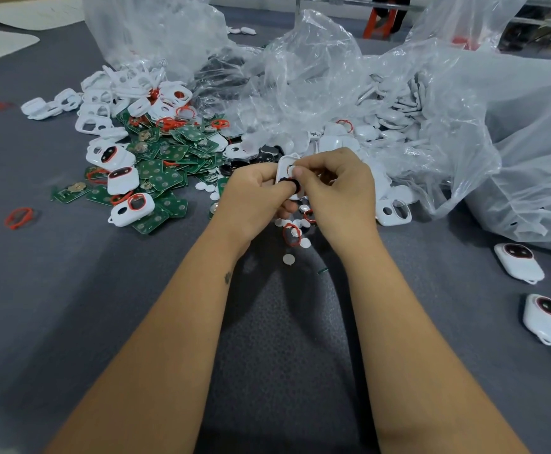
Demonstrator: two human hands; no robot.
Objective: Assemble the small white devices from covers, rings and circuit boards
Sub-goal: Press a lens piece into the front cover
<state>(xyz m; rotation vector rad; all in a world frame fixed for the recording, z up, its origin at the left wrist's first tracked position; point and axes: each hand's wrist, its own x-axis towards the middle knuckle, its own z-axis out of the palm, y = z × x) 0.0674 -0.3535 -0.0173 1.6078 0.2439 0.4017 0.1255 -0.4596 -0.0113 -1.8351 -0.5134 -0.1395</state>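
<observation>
We hold the white cover (286,172) tilted upright over the worktop (71,290), just right of the board pile (162,172), left hand (254,198) pinching its lower edge with a dark ring (292,184), right hand (336,188) fingers (298,172) curled onto its face.

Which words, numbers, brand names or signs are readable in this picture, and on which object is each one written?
No text can be read in this picture.
Green circuit boards: any printing is too small and blurred to read.
White cover held by the left hand and right hand: no marking shows.
Finished white devices: no label shows.
Plastic bags: no print shows.
</observation>
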